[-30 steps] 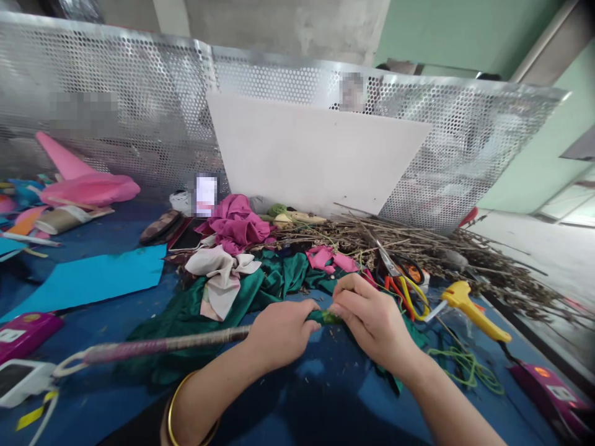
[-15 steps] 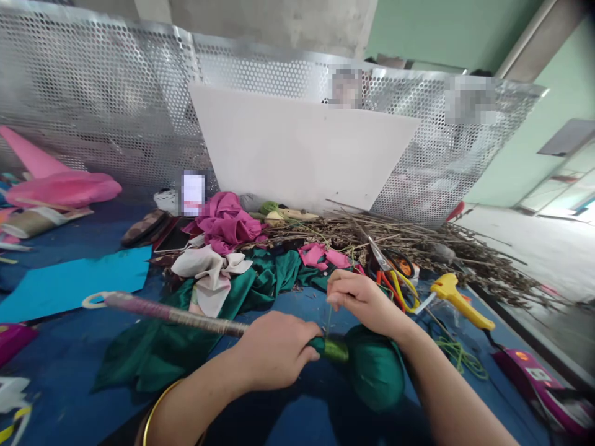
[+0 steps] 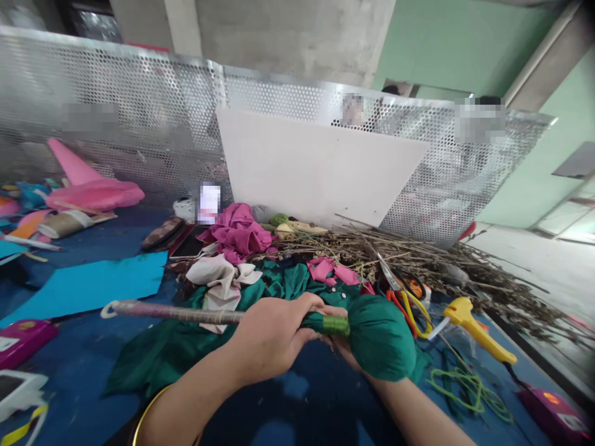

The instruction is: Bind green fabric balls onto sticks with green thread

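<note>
left hand: fingers closed round the stick beside the thread binding, holding it level | right hand: mostly hidden beneath the green cloth ball, cradling it; grip unclear | room: blue surface open below; scissors and twigs crowd right

Two bare forearms with no sleeves showing. The left hand has a thin gold bangle on its wrist. The right hand wears no jewellery that shows.
</note>
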`<state>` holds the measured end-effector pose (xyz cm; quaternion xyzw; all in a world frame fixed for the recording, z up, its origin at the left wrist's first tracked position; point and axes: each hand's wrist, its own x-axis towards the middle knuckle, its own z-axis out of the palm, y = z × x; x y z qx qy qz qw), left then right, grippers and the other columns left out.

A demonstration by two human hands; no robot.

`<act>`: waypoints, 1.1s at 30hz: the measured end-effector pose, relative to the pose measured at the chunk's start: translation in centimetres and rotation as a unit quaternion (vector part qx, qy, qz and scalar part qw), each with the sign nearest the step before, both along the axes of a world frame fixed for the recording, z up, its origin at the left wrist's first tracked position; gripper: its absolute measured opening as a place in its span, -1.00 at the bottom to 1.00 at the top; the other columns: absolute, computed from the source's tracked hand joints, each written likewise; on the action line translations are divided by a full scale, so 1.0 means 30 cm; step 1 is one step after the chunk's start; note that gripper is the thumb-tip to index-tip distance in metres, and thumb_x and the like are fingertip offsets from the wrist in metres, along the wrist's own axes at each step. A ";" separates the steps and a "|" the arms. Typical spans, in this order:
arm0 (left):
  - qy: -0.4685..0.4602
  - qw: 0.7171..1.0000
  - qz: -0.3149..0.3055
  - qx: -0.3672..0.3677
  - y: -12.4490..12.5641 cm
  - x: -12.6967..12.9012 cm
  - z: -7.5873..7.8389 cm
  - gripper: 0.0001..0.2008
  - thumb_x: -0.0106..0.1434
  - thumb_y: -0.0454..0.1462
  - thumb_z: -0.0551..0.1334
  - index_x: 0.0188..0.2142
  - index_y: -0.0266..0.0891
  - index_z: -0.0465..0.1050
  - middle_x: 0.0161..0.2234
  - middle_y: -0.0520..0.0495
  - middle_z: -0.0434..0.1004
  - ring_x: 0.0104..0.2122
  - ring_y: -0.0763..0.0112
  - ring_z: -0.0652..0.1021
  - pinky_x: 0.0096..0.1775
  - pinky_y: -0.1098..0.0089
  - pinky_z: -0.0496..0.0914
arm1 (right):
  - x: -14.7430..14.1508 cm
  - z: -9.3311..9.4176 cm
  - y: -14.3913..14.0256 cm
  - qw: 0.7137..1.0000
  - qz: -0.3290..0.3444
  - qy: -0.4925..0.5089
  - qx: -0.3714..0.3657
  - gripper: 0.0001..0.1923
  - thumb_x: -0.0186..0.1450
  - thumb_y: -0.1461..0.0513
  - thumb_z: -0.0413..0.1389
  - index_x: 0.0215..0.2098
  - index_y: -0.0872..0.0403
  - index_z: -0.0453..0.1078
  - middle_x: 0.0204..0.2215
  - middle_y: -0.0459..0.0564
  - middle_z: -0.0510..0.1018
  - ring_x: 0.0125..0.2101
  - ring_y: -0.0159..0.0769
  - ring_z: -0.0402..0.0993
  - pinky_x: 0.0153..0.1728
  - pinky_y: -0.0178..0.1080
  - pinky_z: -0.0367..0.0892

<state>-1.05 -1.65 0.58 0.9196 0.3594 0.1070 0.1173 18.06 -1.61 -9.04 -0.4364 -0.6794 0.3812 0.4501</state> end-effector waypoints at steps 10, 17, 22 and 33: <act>-0.060 0.993 0.087 0.043 0.018 -0.009 -0.025 -0.75 0.31 -0.22 0.11 -0.01 -0.04 0.32 -0.21 0.07 0.60 -0.24 0.17 0.59 -0.31 0.30 0.32 | -0.066 -0.027 -0.073 0.979 -0.109 -0.117 0.127 -0.67 0.42 0.17 -0.13 -0.50 0.03 0.22 -0.58 -0.11 0.32 -0.54 -0.33 0.26 -0.46 -0.27 0.17; -0.048 0.990 0.129 0.033 0.036 0.001 -0.039 -0.75 0.34 -0.20 0.08 -0.01 -0.07 0.33 -0.20 0.03 0.61 -0.24 0.18 0.59 -0.29 0.31 0.35 | -0.081 0.066 -0.157 0.920 -0.145 -0.220 0.291 -0.74 0.37 0.32 -0.06 -0.49 0.06 0.23 -0.46 -0.03 0.36 -0.50 -0.36 0.33 -0.47 -0.31 0.22; -0.030 0.990 0.135 0.014 0.035 0.010 -0.034 -0.73 0.31 -0.25 0.06 0.00 -0.08 0.34 -0.21 0.00 0.61 -0.24 0.21 0.59 -0.31 0.34 0.36 | -0.098 0.127 -0.173 0.959 -0.004 -0.039 0.281 -0.74 0.42 0.25 -0.10 -0.39 0.06 0.33 -0.20 0.09 0.47 0.01 -0.11 0.35 -0.01 -0.07 0.30; -0.015 0.991 0.132 -0.009 0.007 0.044 -0.049 -0.75 0.34 -0.18 0.06 -0.01 -0.09 0.32 -0.24 -0.02 0.60 -0.25 0.17 0.60 -0.30 0.32 0.37 | -0.120 0.070 -0.183 0.975 -0.074 0.009 0.211 -0.65 0.45 0.23 -0.18 -0.51 0.04 0.10 -0.60 -0.14 0.20 -0.55 -0.36 0.16 -0.49 -0.28 0.11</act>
